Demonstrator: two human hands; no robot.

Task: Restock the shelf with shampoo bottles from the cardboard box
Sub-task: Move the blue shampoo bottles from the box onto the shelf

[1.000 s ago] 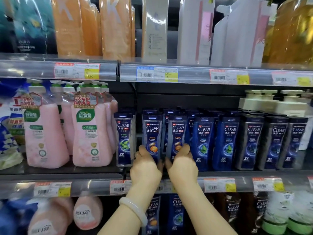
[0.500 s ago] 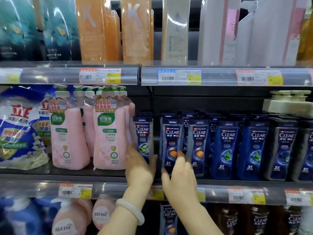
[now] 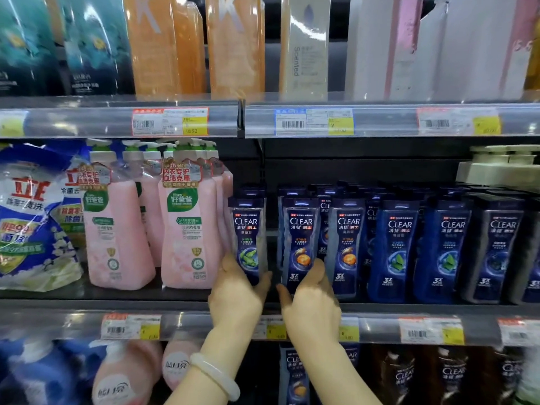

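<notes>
A row of dark blue CLEAR shampoo bottles stands on the middle shelf (image 3: 87,293). My left hand (image 3: 236,290) grips the base of the leftmost bottle with a green leaf label (image 3: 248,229). My right hand (image 3: 312,302) holds the base of the neighbouring bottle with an orange label (image 3: 301,229). A dark gap separates these two bottles. A white bangle sits on my left wrist. The cardboard box is out of sight.
Pink pump bottles (image 3: 187,229) stand just left of the shampoo, with detergent bags (image 3: 32,217) further left. More CLEAR bottles (image 3: 447,247) fill the shelf to the right. Price-tag rails (image 3: 380,331) front each shelf. Tall bottles line the shelf above; more bottles sit below.
My left hand has moved from an orange-label bottle to the leftmost green-label bottle. My right hand has shifted left to the first orange-label bottle. The view has swung left.
</notes>
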